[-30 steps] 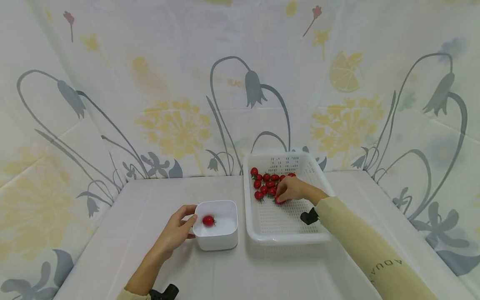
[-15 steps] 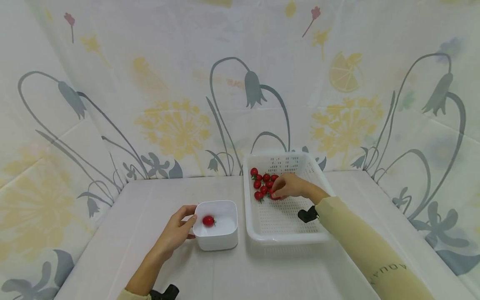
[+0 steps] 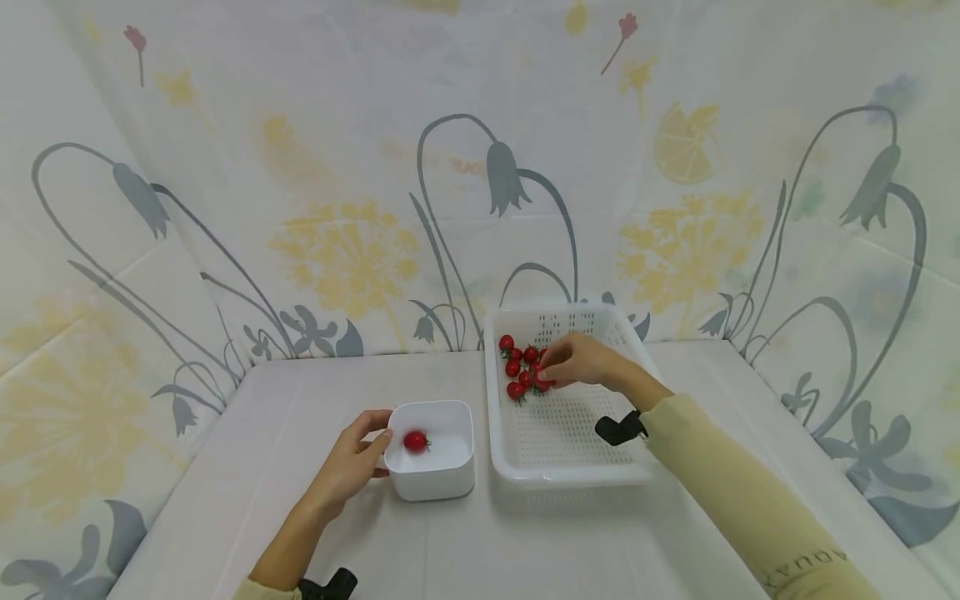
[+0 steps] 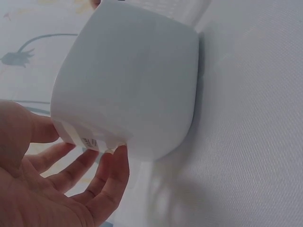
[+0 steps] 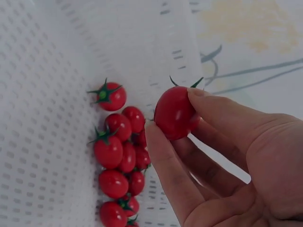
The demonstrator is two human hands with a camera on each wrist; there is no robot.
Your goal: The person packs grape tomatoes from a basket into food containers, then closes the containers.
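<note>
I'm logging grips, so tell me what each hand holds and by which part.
The right hand pinches a cherry tomato by two opposite sides. The left hand grips the white container by its left side.

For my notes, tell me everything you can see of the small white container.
The small white container looks like smooth plastic, with rounded corners and an open top. It stands upright on the white tabletop, apart from the perforated basket. The left hand holds one side, near a small printed mark; one cherry tomato lies inside.
</note>
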